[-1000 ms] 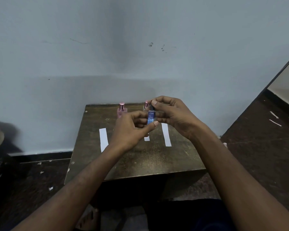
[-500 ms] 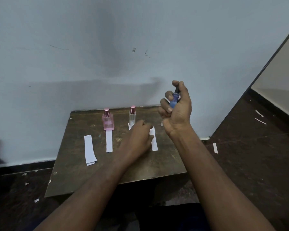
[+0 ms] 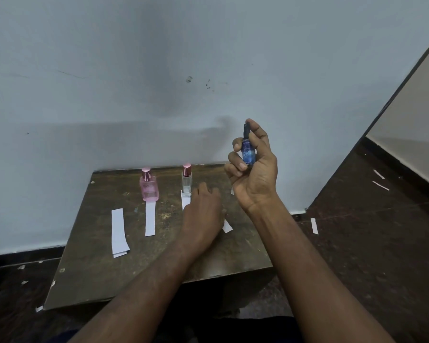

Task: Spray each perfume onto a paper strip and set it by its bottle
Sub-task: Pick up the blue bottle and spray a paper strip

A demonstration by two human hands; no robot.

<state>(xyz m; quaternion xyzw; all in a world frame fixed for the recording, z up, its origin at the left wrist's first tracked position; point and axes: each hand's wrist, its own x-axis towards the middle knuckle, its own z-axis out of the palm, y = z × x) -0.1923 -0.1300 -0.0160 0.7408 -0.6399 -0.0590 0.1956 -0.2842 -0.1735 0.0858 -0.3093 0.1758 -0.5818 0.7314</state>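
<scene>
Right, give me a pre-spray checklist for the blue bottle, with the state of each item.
1. Small blue spray bottle firmly in the right hand grip: ok.
2. Cap off, forefinger on the black nozzle: ok.
3. White paper strip picked up by the left hand: not ok, the hand lies over it on the brown wooden table.
4. Nozzle aimed at a strip: not ok, none is raised.
5. Pink square bottle and clear glass bottle each with a strip in front: ok.
6. Spare strips available: ok.
</scene>
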